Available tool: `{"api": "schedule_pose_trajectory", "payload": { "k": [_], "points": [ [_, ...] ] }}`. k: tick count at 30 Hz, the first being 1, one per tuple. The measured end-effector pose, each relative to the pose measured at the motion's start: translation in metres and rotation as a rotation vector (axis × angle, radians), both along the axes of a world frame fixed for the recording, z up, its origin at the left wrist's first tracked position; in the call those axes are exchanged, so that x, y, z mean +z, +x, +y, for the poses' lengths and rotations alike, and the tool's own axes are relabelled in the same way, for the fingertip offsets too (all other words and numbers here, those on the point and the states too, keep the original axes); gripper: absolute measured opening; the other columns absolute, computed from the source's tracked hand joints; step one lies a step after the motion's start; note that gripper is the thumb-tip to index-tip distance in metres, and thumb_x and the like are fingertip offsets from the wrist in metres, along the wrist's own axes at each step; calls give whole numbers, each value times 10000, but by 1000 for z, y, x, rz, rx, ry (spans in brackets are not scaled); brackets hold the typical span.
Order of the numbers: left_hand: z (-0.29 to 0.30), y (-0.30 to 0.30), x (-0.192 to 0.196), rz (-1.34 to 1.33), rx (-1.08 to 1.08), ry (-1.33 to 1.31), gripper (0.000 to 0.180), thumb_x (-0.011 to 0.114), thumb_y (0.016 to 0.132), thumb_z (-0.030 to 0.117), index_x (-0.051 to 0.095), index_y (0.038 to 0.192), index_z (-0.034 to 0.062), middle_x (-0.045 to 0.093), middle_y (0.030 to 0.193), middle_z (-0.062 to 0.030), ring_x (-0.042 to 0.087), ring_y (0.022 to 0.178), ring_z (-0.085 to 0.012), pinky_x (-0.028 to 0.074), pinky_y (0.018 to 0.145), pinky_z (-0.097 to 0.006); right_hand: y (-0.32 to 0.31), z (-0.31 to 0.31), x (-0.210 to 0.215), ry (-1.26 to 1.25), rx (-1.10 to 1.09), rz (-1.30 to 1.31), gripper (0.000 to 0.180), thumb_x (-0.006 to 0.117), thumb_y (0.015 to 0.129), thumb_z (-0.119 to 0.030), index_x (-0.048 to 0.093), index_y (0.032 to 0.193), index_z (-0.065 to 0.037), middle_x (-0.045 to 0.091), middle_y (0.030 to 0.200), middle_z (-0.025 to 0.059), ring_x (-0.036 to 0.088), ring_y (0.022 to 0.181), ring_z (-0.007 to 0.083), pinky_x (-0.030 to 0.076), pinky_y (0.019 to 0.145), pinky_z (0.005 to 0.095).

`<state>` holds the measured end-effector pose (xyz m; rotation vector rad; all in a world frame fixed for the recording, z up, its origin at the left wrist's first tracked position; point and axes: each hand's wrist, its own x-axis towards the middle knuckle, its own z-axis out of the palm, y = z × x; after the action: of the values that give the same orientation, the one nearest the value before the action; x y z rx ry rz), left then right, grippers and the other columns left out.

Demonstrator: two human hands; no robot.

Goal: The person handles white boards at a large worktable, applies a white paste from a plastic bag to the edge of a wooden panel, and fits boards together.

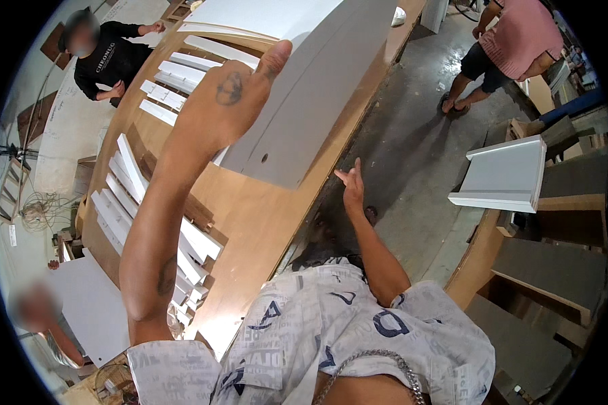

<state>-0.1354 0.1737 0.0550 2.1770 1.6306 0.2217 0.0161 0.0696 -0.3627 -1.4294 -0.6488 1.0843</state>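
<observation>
A large grey panel (311, 101) with a small round hole near its near end is raised at a slant over the wooden worktable (243, 202). My left hand (233, 101) grips its left edge; the thumb points up along the panel and the other fingers are hidden. Below the panel's near corner, just off the table's right edge, my right hand (351, 185) is apart from it, fingers stretched and holding nothing. Several white strips (125, 189) lie in rows on the table, left of and beyond my left forearm.
Across the table stands a person in black (118, 57); another person (54, 331) is at the lower left beside a grey board (94, 304). A person in a pink top (520, 37) stands on the concrete floor (398, 128). At right, a white-edged drawer-like piece (503, 172) rests near grey-topped boxes (547, 270).
</observation>
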Motion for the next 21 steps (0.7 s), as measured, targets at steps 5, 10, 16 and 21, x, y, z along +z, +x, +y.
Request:
{"api": "schedule_pose_trajectory", "payload": {
  "k": [5,10,16,21],
  "points": [
    [4,-5,-12,-151,-57,108,819,304,913,640,500,592,-87,423,464,-173,392,452,-251,375,503,-406,24,-2,79,225,-60,767,631,267,992,-409,66,1463,-41,548,1265,170,366,1302,250,281,1059,451],
    [3,-1,-1,-77,-44,14,825,277,903,672,582,738,-77,507,562,-121,457,569,-211,416,604,-356,43,-11,132,498,-13,1249,527,284,996,-352,197,1434,-70,452,1369,112,445,1223,240,296,1040,453],
    [-2,0,2,-145,-152,75,675,289,986,475,536,706,-87,457,522,-224,376,464,-354,355,493,-431,35,-21,216,662,197,1038,480,403,971,-277,309,1392,-67,548,1194,74,508,1119,202,407,947,399],
    [1,0,7,-50,-31,-18,887,267,869,723,583,741,-96,562,635,-177,484,655,-242,422,682,-392,27,-18,247,687,281,1064,552,625,822,17,419,1332,-31,583,901,30,574,961,161,490,855,359]
  ]
}}
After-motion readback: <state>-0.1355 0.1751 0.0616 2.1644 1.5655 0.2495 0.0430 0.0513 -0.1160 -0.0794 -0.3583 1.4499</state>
